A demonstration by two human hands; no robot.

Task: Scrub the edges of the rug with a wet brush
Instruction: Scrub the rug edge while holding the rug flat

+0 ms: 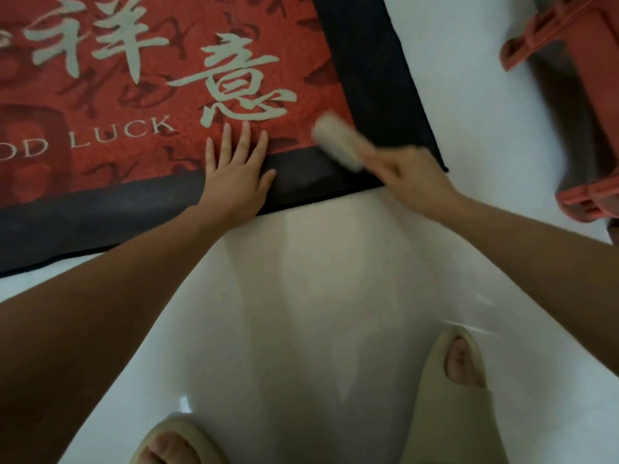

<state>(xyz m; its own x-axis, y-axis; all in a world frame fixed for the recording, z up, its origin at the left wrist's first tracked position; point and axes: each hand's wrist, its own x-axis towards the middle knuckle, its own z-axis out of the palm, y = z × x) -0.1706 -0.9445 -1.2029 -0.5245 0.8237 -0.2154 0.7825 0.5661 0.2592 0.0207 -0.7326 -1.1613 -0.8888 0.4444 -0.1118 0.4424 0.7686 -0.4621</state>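
The right hand (410, 175) has its fingers curled round the handle of a pale, cream-coloured scrubbing brush (338, 140), whose blurred head lies over the near right corner of the rug, where the red field meets the dark border. Whether the bristles are pressed into the pile or just above it cannot be told, because the brush is smeared by motion. The left hand (234, 175) lies flat, fingers spread, palm on the near border strip and fingertips on the red, just beside the brush head.

The red woven rug with pale characters and a black fabric border (167, 105) lies on a glossy white tiled floor (318, 279), its near edge running across in front of the person and its right edge leading away towards a coral plastic stool (576, 35).

The risks, as I judge them: the floor looks slick and may be wet, so a hard stroke towards the corner could push the rug out from under the flat hand or curl its corner. The brush could strike the left fingers, which lie close by. The feet in beige open-toed slippers (455, 390) stand on that same shiny tile, where a shift of weight might slip
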